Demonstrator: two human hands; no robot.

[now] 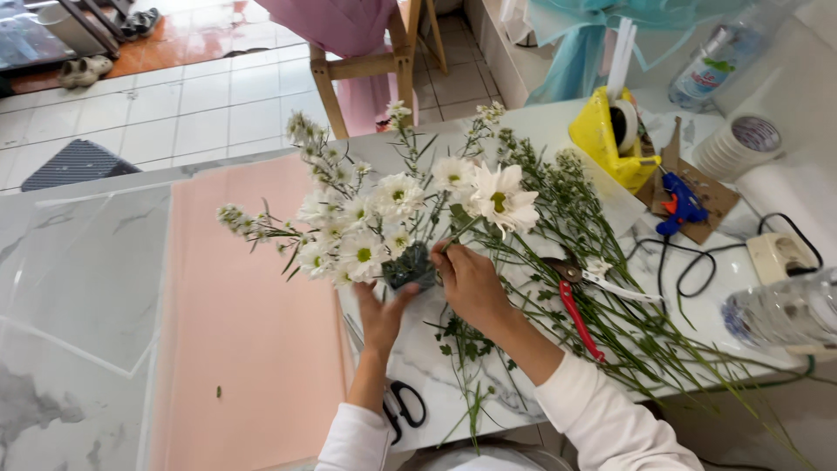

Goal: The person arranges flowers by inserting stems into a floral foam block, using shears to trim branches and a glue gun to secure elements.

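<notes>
Together both hands, left [381,312], right [468,281], cupping green foam block [408,266], daisy stem [460,232] pinched

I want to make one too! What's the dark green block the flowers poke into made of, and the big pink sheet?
The dark green block looks like floral foam: matte, stems stuck in it. The pink sheet seems to be thin wrapping paper, flat and dull.

We cannot see the dark green block [410,266] whole, since daisies [384,214] and fingers cover it; the black scissors [403,406] lie partly under our left sleeve; the wooden chair [366,65] runs off the top edge.
</notes>
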